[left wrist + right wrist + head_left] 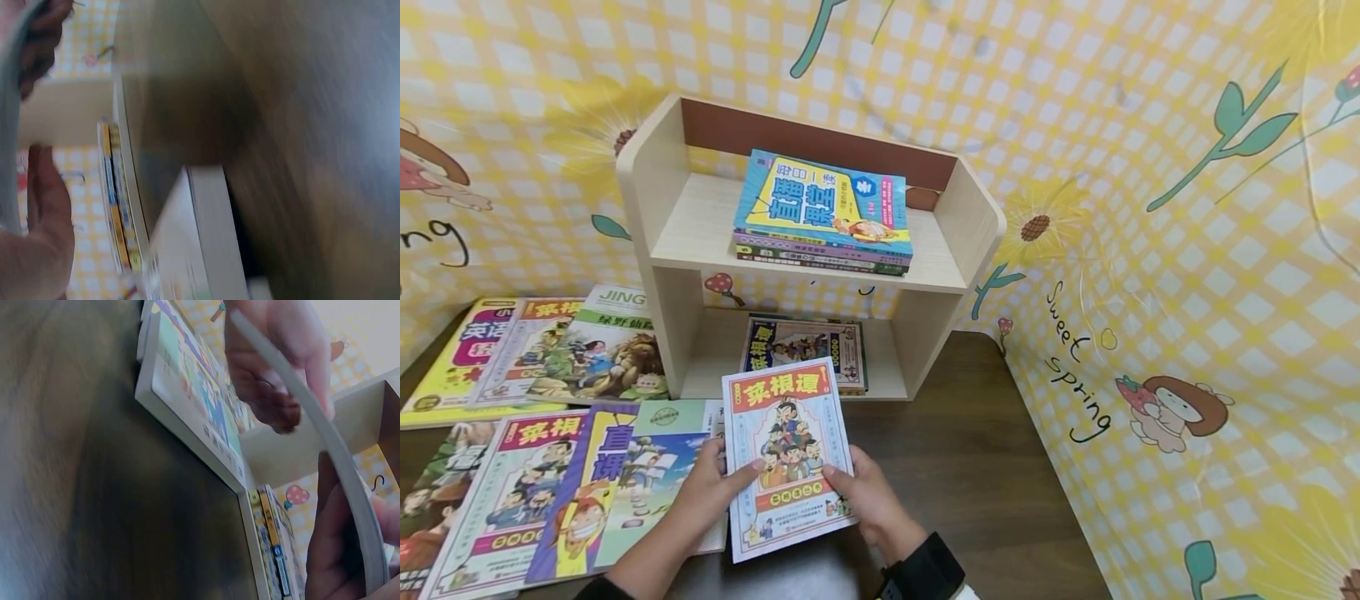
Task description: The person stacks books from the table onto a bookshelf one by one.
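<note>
Both hands hold one thin book [790, 454] with a white-and-red cover and cartoon figures, tilted up in front of the small bookshelf [808, 279]. My left hand [718, 479] pinches its left edge, thumb on the cover and fingers behind. On the opposite edge, my right hand [868, 492] grips the same way. In the right wrist view the book [331, 440] shows edge-on, slightly bent, between the left hand [275, 362] and the right hand [340, 544]. The left wrist view is blurred, with the book [9, 125] at its left border.
A stack of books [823, 212] lies on the upper shelf. More books [808, 346] lie flat on the lower shelf, partly hidden. Left of the shelf, several books [527, 492] overlap on the dark wooden table [992, 492]. A checked yellow cloth [1150, 250] surrounds the table's back and right.
</note>
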Motion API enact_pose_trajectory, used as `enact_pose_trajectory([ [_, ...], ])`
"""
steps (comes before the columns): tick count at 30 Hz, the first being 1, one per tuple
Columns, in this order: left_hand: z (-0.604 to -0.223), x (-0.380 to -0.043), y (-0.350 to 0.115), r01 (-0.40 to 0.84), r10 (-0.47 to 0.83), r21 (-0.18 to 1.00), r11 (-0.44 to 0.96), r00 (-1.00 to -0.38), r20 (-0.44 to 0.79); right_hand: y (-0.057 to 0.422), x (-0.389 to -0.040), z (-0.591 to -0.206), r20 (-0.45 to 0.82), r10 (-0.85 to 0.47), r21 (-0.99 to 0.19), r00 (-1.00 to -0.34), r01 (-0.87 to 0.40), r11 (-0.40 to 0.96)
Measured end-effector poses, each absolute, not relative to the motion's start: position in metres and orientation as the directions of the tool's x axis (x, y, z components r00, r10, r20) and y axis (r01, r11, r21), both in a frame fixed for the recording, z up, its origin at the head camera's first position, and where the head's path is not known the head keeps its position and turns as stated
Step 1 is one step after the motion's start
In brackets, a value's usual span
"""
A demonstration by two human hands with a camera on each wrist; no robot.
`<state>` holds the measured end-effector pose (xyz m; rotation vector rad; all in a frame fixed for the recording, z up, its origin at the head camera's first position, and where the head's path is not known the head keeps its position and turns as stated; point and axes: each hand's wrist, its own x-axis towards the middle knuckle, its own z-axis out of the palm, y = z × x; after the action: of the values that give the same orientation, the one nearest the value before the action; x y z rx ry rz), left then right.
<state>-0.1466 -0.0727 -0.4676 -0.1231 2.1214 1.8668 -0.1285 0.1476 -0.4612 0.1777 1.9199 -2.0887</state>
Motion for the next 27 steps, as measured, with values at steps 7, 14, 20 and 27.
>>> enact_pose_trajectory([
  [7, -0.461, -0.166, -0.117, -0.067, 0.324, 0.95, 0.306, -0.931, -0.17, 0.175, -0.136, -0.45, -0.302, -0.295, -0.948, -0.906, 0.317, -0.001],
  [14, -0.436, -0.178, -0.134, 0.195, 0.477, 0.844, 0.499, -0.875, -0.08, 0.197, -0.142, -0.437, -0.36, -0.456, -0.93, -0.814, 0.351, 0.109],
  [20, -0.422, -0.178, -0.126, 0.269, 0.594, 0.847, 0.459, -0.802, -0.067, 0.212, -0.146, -0.433, -0.38, -0.563, -0.919, -0.734, 0.368, 0.141],
  [27, -0.42, -0.17, -0.12, 0.272, 0.689, 0.91, 0.312, -0.725, -0.02, 0.221, -0.154, -0.432, -0.366, -0.643, -0.923, -0.673, 0.351, 0.158],
])
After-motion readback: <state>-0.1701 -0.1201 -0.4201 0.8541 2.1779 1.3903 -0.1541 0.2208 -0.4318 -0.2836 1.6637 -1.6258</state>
